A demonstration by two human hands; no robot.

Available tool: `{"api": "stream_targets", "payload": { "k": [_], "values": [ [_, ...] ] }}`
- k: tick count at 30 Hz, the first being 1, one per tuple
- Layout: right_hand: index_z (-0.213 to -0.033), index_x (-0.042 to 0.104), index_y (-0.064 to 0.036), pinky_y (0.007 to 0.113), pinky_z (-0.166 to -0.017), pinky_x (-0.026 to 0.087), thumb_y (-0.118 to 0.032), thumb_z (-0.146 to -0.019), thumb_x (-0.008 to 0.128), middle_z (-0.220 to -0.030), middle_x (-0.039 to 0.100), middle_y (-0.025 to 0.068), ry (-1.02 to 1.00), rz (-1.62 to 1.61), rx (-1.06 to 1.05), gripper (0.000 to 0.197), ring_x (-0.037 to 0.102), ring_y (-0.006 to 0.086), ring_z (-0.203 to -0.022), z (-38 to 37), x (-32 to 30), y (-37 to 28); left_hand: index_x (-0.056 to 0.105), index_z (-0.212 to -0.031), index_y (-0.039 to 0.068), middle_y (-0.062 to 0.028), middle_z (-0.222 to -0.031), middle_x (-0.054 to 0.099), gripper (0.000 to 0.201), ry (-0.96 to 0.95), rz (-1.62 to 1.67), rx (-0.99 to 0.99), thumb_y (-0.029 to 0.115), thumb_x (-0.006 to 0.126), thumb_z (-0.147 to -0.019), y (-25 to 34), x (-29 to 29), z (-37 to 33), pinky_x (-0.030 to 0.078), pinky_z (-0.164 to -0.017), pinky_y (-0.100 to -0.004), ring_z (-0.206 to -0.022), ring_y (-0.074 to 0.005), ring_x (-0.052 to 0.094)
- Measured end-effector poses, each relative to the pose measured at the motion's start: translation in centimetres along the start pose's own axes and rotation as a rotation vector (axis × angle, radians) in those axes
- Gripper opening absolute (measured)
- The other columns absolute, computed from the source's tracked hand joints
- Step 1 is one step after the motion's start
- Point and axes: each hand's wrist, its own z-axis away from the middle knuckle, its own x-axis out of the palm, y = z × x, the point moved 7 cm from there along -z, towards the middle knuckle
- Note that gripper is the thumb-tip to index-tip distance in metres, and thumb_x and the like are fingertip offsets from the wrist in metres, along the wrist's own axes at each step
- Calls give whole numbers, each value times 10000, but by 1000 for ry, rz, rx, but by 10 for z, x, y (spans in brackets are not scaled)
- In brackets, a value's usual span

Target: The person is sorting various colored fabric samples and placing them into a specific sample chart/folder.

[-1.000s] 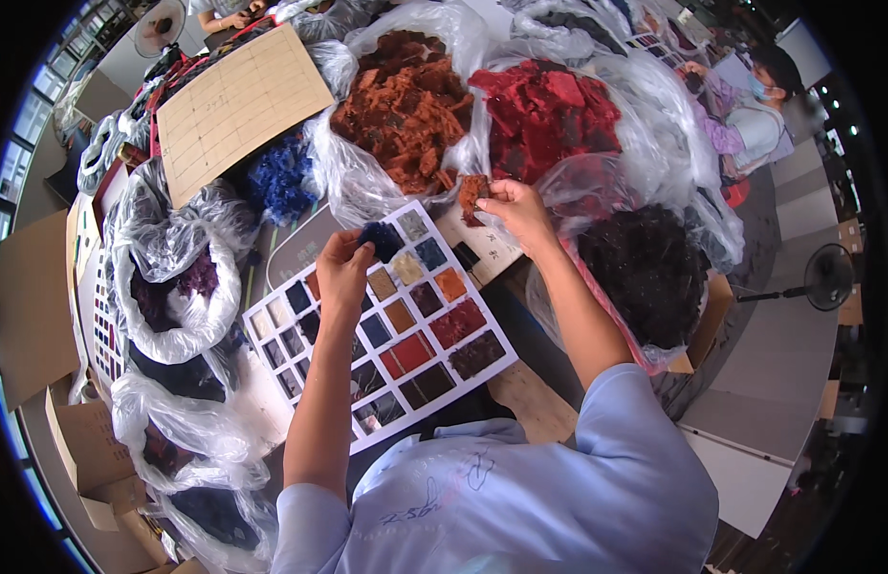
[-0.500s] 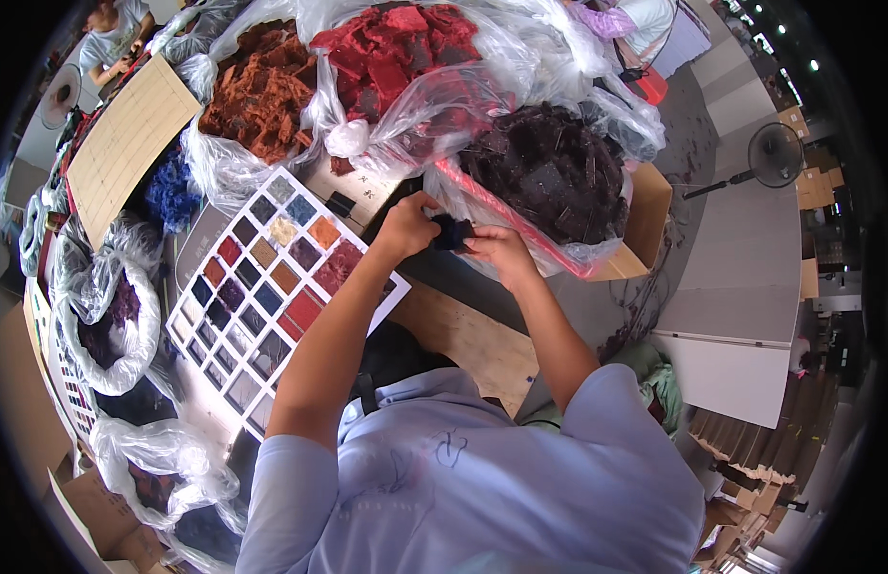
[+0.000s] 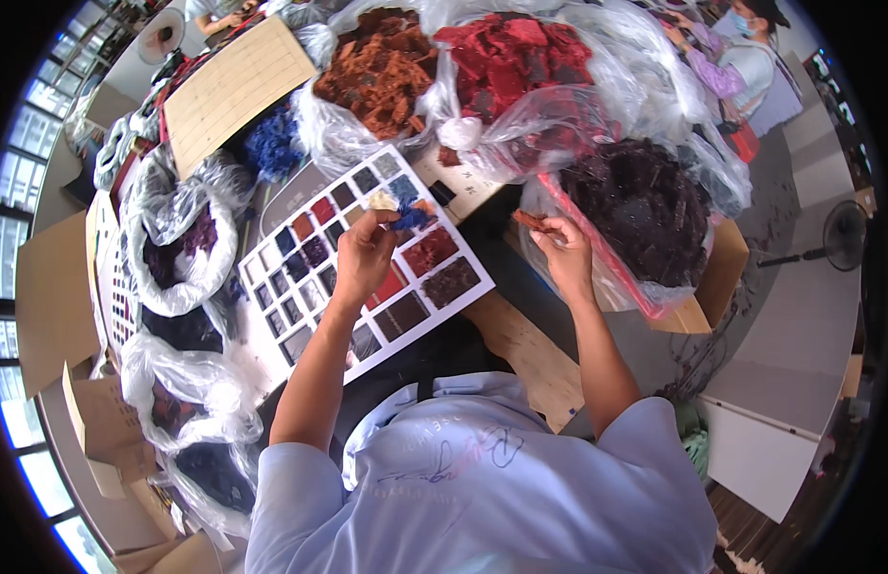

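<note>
A white sample card (image 3: 272,260) with a grid of coloured fabric squares lies on the table in front of me. My left hand (image 3: 365,254) is over its upper part and pinches a small blue fabric swatch (image 3: 409,218) against the card. My right hand (image 3: 562,249) is off the card to the right, holding a small rust-brown swatch (image 3: 530,220) between its fingers, just in front of a clear plastic bag of dark maroon swatches (image 3: 645,206).
Clear bags of orange-brown swatches (image 3: 379,69), red swatches (image 3: 515,57), blue swatches (image 3: 270,143) and purple swatches (image 3: 181,251) ring the card. A tan gridded board (image 3: 235,88) lies at the back left. Cardboard boxes (image 3: 99,426) stand left. Another person (image 3: 750,67) sits back right; a fan (image 3: 841,234) stands right.
Both hands were together at the maroon bag half a second ago. My left hand has moved back onto the card with a blue swatch; my right hand now holds a rust-brown piece.
</note>
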Motion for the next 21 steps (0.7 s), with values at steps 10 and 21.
{"api": "stream_targets", "payload": {
  "k": [10,21],
  "values": [
    [-923,649,-17,341,-781,525,105,-769,686,-988,666,111,-444,-97,-508,200,671,275,-908,21,169,-120,640,-992,17,-155,-1028,700,262,387,-532,287,-123,603,-774,-18,-148,163,559,-756,-391,-887,-356,691],
    [-880,670,-37,404,-815,506,51,-762,661,-924,672,102,-846,132,-821,148,639,320,-913,47,276,-123,633,-1016,7,-88,-882,672,241,746,-321,-73,-124,597,-817,-85,-184,267,469,-599,-266,-609,-148,586]
  ]
}}
